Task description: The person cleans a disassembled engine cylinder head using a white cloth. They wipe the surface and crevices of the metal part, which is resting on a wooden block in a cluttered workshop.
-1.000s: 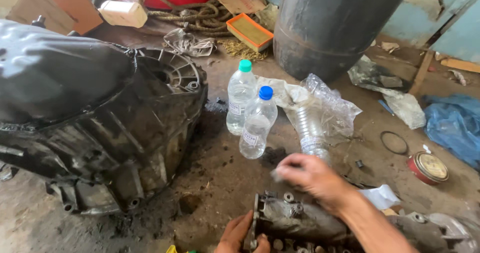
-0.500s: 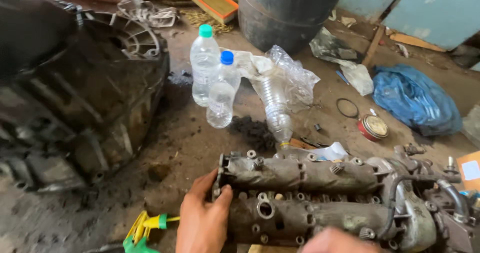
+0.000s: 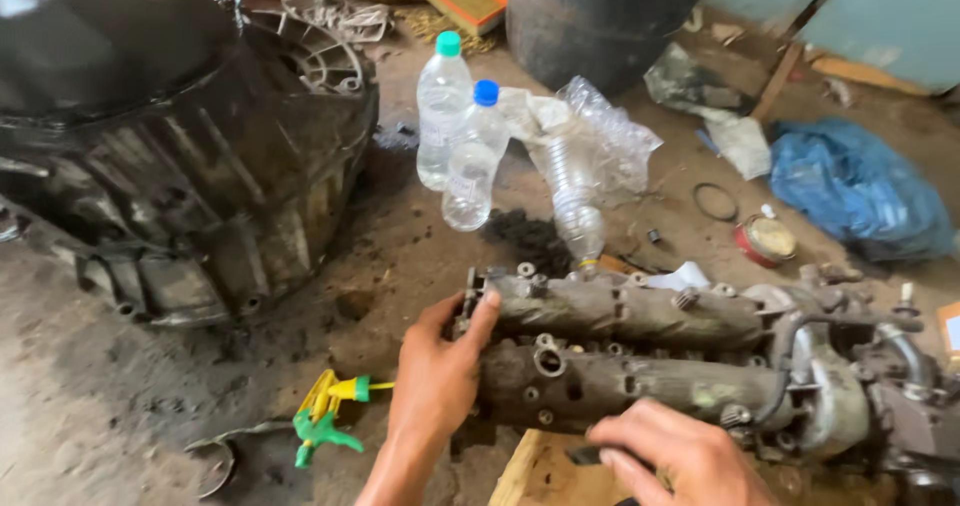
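Observation:
A grimy metal engine part (image 3: 640,351), long with bolt holes and pipes, lies on the dirt floor, its near side over a wooden board (image 3: 530,471). My left hand (image 3: 440,371) grips its left end, thumb on the top edge. My right hand (image 3: 680,456) sits at the part's near side, fingers curled around a small dark object that I cannot make out. A green and yellow spray nozzle (image 3: 325,421) lies just left of my left wrist.
A large dark gearbox housing (image 3: 190,156) fills the left. Two clear plastic bottles (image 3: 458,136) stand behind the part, beside crumpled plastic (image 3: 590,156). A black drum (image 3: 600,16) stands at the back. A blue bag (image 3: 860,191), a round tin (image 3: 765,238) and a rubber ring (image 3: 715,203) lie right.
The view has dropped and shifted right, bringing more of the engine part into sight. My right hand came down from above the part to its near side. My left hand stays on the left end.

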